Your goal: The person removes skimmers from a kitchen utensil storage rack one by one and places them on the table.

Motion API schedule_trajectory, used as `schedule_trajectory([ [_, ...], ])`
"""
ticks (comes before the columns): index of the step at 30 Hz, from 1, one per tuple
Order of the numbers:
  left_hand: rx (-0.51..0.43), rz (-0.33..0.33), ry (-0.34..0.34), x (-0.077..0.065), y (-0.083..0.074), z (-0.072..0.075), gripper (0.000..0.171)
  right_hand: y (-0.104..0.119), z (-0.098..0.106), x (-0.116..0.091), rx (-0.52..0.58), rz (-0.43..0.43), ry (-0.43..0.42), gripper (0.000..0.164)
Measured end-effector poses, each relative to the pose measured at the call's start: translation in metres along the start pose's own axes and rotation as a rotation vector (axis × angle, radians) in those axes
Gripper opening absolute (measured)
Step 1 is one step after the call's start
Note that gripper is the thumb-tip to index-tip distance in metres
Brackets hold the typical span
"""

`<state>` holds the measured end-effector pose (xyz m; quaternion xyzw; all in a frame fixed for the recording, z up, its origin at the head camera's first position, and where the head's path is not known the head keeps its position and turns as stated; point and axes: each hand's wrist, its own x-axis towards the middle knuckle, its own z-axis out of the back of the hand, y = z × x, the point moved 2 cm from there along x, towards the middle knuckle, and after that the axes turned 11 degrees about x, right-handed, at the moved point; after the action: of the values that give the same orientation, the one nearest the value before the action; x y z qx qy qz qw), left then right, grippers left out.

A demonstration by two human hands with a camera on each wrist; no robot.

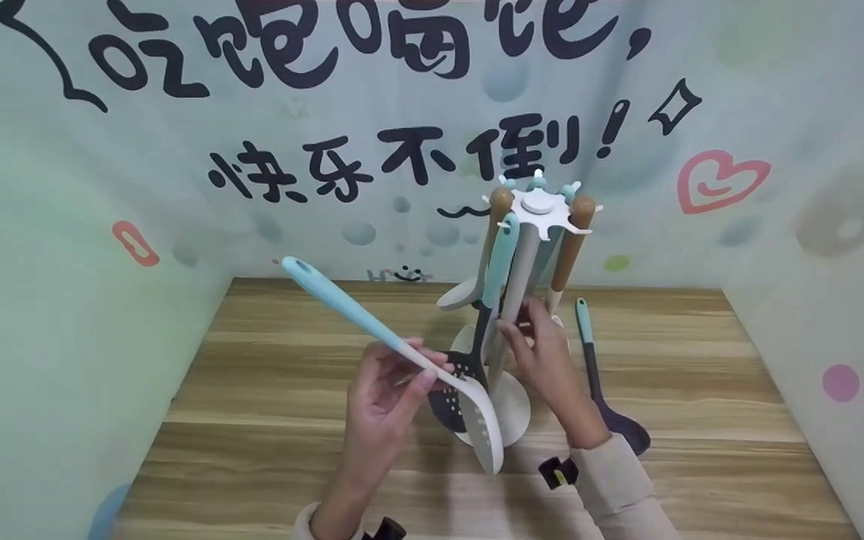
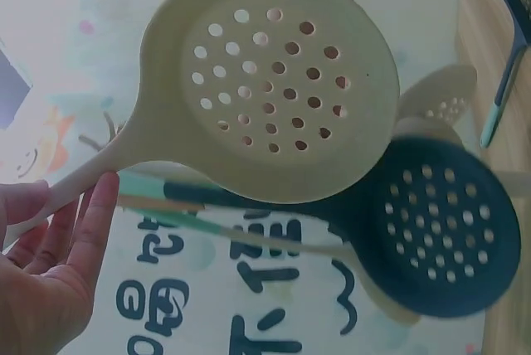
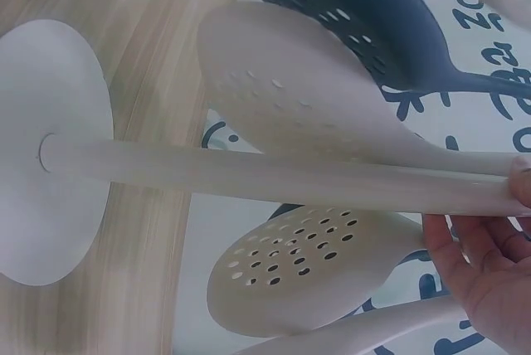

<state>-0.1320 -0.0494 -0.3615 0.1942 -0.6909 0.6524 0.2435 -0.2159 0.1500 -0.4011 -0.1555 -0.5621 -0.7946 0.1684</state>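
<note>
My left hand [image 1: 381, 394] grips a white skimmer [image 1: 349, 307] with a light blue handle, pinching its neck between thumb and fingers. The handle slants up to the left, and the perforated head points down. In the left wrist view that round skimmer head [image 2: 170, 48] faces the camera. My right hand [image 1: 550, 364] holds the white pole [image 1: 525, 274] of a utensil stand, below its hooked top [image 1: 552, 219]. A dark skimmer [image 1: 447, 409] with a light blue handle hangs at the stand's left front, partly behind the white skimmer. The stand's round base [image 3: 62, 230] rests on the table.
Other utensils hang around the stand, including ones with brown handles [image 1: 571, 251] and a white perforated one [image 3: 232, 305]. On the wooden table [image 1: 252, 420], right of the stand, lies a dark ladle [image 1: 623, 427]. A printed backdrop [image 1: 402, 217] rises behind and at both sides.
</note>
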Motion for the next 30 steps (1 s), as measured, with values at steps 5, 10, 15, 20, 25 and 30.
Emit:
schedule_trajectory([
  [5, 0.075, 0.039, -0.053, -0.001, 0.01, 0.017, 0.028, 0.0, 0.001, 0.0, 0.024, -0.009, 0.004, 0.032],
  [10, 0.168, 0.079, -0.092, -0.002, 0.032, 0.03, 0.027, -0.001, 0.0, 0.001, 0.025, 0.021, 0.004, 0.031],
  [15, 0.227, 0.117, -0.123, -0.003, 0.057, 0.039, 0.028, -0.001, 0.0, 0.001, 0.035, 0.02, 0.008, 0.029],
  [20, 0.265, 0.214, -0.154, -0.004, 0.082, 0.044, 0.03, -0.002, 0.0, 0.001, 0.056, 0.006, 0.012, 0.029],
  [25, 0.333, 0.325, -0.156, -0.005, 0.111, 0.047, 0.03, -0.002, 0.0, 0.0, 0.067, 0.004, 0.012, 0.028],
  [30, 0.39, 0.394, -0.154, -0.005, 0.132, 0.048, 0.029, -0.003, 0.0, 0.0, 0.059, -0.018, 0.015, 0.031],
])
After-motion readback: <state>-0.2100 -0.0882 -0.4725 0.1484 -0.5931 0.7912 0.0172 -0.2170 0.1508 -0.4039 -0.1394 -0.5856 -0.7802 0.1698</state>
